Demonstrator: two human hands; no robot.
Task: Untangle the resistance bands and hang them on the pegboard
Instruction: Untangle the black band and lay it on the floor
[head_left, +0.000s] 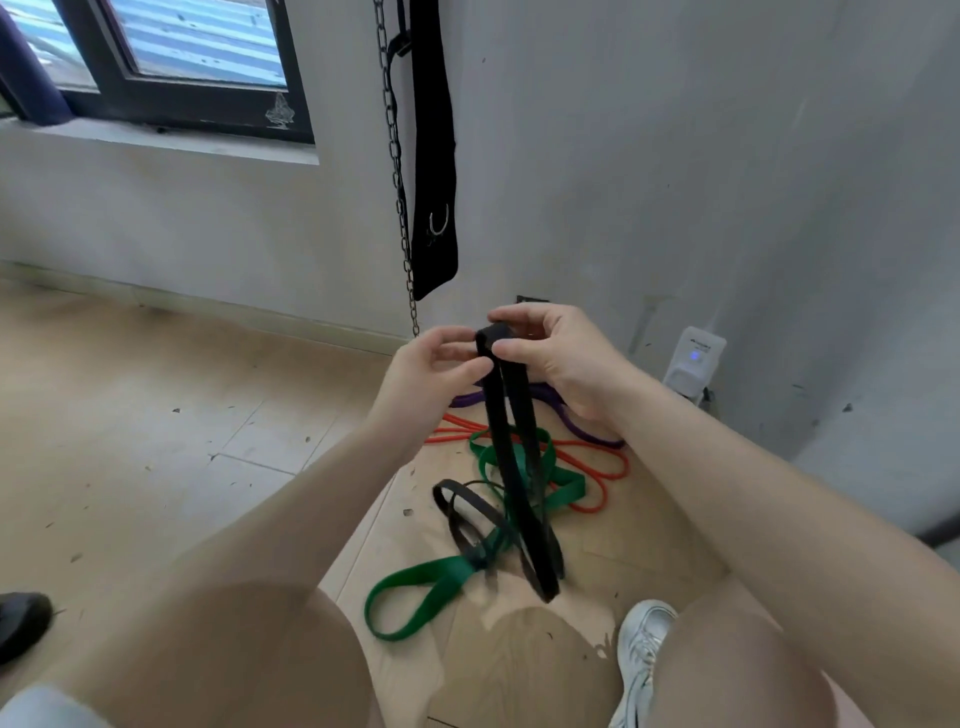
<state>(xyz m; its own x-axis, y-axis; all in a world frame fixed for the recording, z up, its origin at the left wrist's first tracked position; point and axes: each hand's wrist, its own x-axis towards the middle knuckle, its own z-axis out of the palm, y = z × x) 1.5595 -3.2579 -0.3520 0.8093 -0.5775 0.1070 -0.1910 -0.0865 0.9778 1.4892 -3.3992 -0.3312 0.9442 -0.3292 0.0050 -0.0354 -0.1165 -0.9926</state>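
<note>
A wide black resistance band (506, 457) hangs as a long loop from both hands. My left hand (426, 374) and my right hand (563, 353) pinch its folded top end, close together. Its lower end reaches the floor by a pile of bands. In that pile lie a green band (415, 597), a thin black band (460, 506) knotted with the green one, a red band (597, 467) and a purple band (576, 421). No pegboard is in view.
A black strap (431, 156) and a metal chain (397, 171) hang on the grey wall ahead. A white plug-in device (693, 358) sits low on the wall. My knees and a silver shoe (641, 654) fill the bottom. A dark shoe (21, 623) is at the left edge.
</note>
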